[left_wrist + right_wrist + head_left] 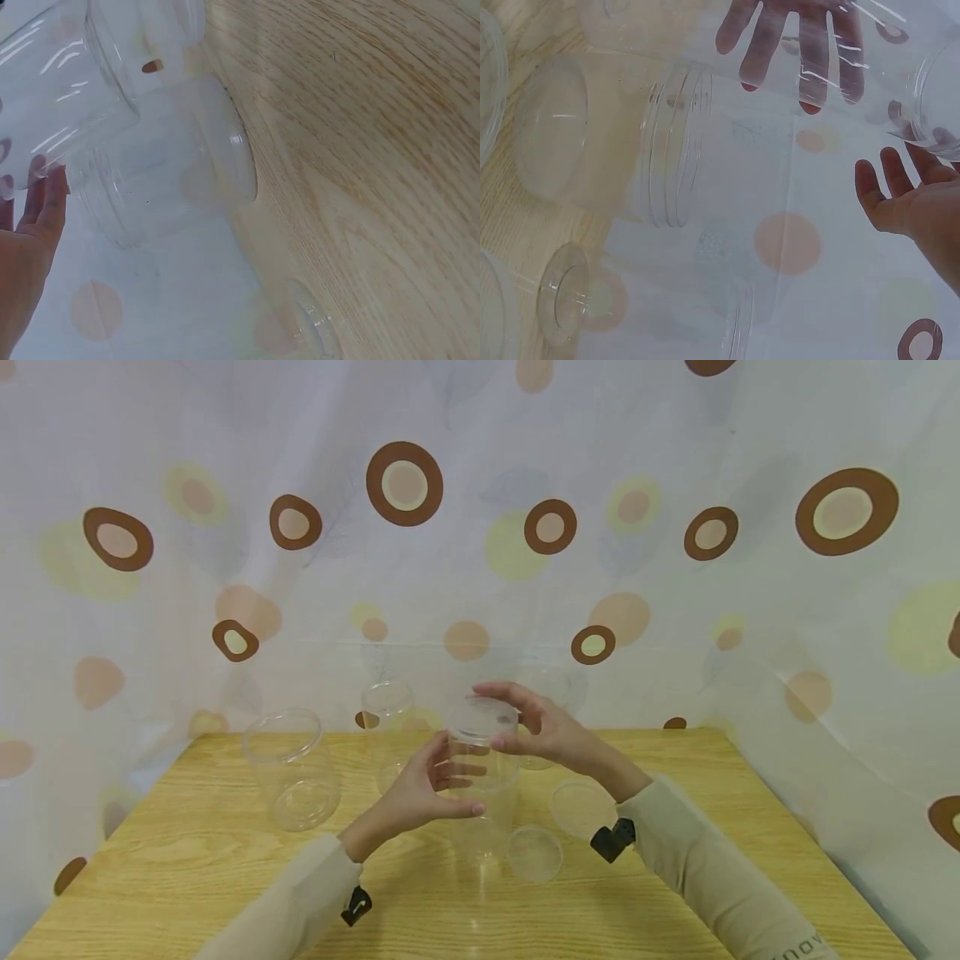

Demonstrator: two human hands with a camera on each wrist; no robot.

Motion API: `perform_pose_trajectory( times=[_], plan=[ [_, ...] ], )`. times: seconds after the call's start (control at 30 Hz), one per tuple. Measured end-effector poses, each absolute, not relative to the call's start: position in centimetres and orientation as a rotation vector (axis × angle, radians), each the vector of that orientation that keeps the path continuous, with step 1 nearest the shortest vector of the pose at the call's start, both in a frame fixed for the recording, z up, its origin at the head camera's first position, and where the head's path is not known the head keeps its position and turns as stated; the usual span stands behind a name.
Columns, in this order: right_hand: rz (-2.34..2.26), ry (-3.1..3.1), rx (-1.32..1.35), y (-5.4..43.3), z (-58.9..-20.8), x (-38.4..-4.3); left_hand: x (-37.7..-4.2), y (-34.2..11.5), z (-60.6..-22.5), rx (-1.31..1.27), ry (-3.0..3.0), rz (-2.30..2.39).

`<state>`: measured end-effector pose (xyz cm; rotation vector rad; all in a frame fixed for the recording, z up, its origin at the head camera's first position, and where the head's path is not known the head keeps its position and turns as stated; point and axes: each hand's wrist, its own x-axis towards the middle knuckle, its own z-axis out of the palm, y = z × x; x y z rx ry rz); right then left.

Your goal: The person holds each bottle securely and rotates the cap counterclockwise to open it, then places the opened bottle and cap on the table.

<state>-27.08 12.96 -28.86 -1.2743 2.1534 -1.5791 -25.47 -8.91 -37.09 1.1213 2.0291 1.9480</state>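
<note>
Pale sleeves (292, 902) cross the near edge of my head feed, one from each side, and lead up to two hands working on a single clear jar (486, 818) over the middle of the table (600, 914). Its base looks lifted off the wood, though (clear plastic being what it is over a video link) I wouldn't swear to it. I judge the step in hand to be fitting a top lid (483, 718) at the jar's mouth; this one moment doesn't tell me whether it is going on or coming off. If on, the next move calls for a steady jar and even pressure around the rim, since a lopsided push could leave one side unseated.

At the jar's side, the left hand (412, 789) has its fingers spread wide and wrapped around the wall, thumb on the near face, the others behind and visible through the plastic. Above, the right hand (555, 732) spans the top lid, pinching it between forefinger at the far rim and thumb at the near one. To the jar's right, a smaller lid (535, 853) and a larger lid (581, 810) lie on the table; a wide jar (292, 768) stands well left.
</note>
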Motion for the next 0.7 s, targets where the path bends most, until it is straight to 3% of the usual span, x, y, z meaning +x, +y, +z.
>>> perform_pose_trajectory(
  times=[0.47, 0.7],
  plan=[
    [-1.581, 2.52, -1.111, 12.3, -30.0, -26.0, -25.0, -9.1, -37.9, 0.996, 2.202, 1.992],
    [-1.594, 2.449, -1.167, 12.3, -30.2, -26.1, -25.1, -9.4, -38.2, 1.041, 2.134, 1.972]
  ],
)
